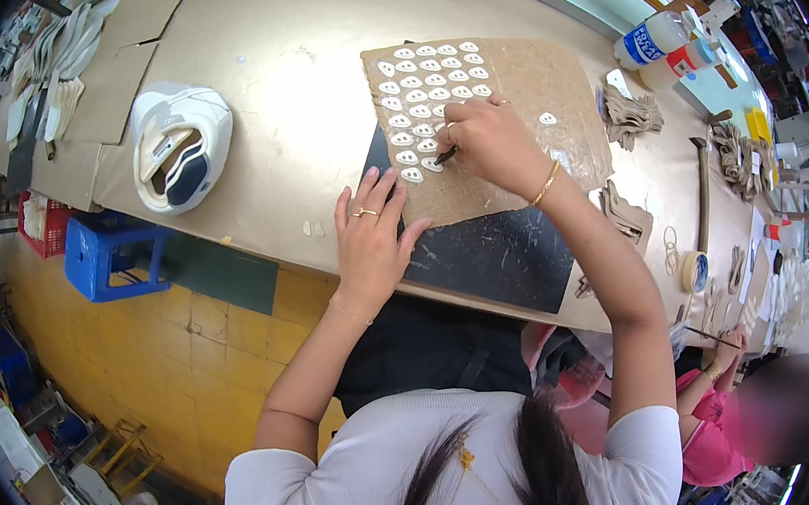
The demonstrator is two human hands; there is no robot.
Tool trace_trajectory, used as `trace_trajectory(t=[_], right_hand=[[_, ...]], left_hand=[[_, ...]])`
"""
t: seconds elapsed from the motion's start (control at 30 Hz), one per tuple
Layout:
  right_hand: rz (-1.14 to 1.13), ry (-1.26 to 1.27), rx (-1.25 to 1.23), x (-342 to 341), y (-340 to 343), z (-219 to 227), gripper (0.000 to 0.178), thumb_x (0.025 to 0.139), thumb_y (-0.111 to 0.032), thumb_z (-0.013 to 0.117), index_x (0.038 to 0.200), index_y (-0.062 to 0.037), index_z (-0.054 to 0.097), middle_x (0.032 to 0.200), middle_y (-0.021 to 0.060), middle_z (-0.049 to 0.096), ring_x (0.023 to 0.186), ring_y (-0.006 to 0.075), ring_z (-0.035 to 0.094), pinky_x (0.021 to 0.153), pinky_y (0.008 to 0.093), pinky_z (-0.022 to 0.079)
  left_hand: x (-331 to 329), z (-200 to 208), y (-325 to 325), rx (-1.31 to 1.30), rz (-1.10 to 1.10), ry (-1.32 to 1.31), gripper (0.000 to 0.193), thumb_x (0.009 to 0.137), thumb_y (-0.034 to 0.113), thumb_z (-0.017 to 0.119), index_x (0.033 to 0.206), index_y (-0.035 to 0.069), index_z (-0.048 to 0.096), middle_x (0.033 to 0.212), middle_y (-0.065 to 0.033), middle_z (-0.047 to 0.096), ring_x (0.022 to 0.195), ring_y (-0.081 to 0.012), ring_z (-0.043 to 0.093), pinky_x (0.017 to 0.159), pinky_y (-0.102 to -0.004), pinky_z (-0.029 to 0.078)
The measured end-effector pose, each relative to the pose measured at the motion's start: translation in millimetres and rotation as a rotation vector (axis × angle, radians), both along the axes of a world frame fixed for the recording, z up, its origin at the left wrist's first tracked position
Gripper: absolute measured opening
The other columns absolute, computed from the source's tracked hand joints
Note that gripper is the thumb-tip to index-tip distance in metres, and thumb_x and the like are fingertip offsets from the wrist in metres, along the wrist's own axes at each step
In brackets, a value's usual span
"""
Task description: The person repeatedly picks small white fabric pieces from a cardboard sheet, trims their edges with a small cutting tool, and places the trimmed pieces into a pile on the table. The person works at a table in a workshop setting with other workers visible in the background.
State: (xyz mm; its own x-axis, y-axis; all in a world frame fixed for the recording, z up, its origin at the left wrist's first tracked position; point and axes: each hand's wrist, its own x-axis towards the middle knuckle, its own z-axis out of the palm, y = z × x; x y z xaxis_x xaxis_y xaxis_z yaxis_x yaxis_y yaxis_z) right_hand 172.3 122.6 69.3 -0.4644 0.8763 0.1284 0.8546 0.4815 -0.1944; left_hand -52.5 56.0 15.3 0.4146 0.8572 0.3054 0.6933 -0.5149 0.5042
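Note:
A brown cardboard sheet (pixel 543 67) lies on the worktable, its left part covered with rows of small white oval pieces (pixel 412 82) with dark holes or marks. My right hand (pixel 492 143) is over the lower rows, closed on a thin dark pen-like tool (pixel 446 156) whose tip points at one of the pieces; its exact kind is unclear. My left hand (pixel 374 231) rests with fingers spread at the sheet's lower left corner, holding nothing. Under the sheet is a black mat (pixel 505 256). A single white piece (pixel 548 118) sits apart toward the sheet's right.
A white cap (pixel 183 143) stands on the table at left. Two bottles (pixel 655 39) are at the far right, near stacks of beige pieces (pixel 631 117), a hammer-like tool (pixel 702 179) and a tape roll (pixel 694 271). A person in pink (pixel 714 427) works at lower right. A blue stool (pixel 110 251) stands left.

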Motion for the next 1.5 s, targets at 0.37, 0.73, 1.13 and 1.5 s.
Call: trace_trajectory(t=[0.37,0.73,1.13,1.5], right_hand=[[0.129,-0.083,-0.03,8.4,-12.3,25.6,0.004,0.078,-0.015,0.073,0.077,-0.0182,0.075,0.085,-0.0026,0.064,0.091,0.0166,0.065,0.089,0.0368,0.044],[0.152,-0.154,0.253,-17.2,-9.0,8.8,0.008,0.076,-0.014,0.068,0.07,-0.0153,0.074,0.087,0.0,0.065,0.091,0.0182,0.064,0.095,0.0386,0.047],[0.405,-0.429,0.075,-35.5,21.5,23.2,0.01,0.08,-0.016,0.068,0.072,-0.0149,0.074,0.085,-0.0001,0.071,0.089,0.0176,0.068,0.097,0.037,0.046],[0.623,-0.412,-0.024,16.3,-83.1,44.3,0.01,0.078,-0.02,0.067,0.071,-0.0195,0.073,0.082,-0.0046,0.064,0.093,0.0163,0.062,0.103,0.0376,0.042]], left_hand=[[4.1,-7.8,-2.6,0.093,0.039,0.066,0.05,0.085,0.036,0.078,0.123,0.006,0.066,0.138,-0.0067,0.059,0.136,-0.0261,0.048,0.112,-0.0532,0.029],[6.2,-8.1,-2.9,0.117,0.042,0.055,0.048,0.085,0.035,0.078,0.121,0.006,0.066,0.137,-0.0049,0.059,0.136,-0.0261,0.048,0.112,-0.0532,0.028],[5.0,-10.9,-2.4,0.15,0.036,0.128,0.047,0.087,0.037,0.075,0.121,0.007,0.066,0.136,-0.0056,0.059,0.136,-0.0261,0.047,0.113,-0.0584,0.026],[-0.9,-11.3,-7.4,0.292,-0.091,-0.137,0.051,0.08,0.036,0.082,0.119,0.012,0.061,0.123,-0.0066,0.055,0.12,-0.0271,0.053,0.105,-0.0511,0.034]])
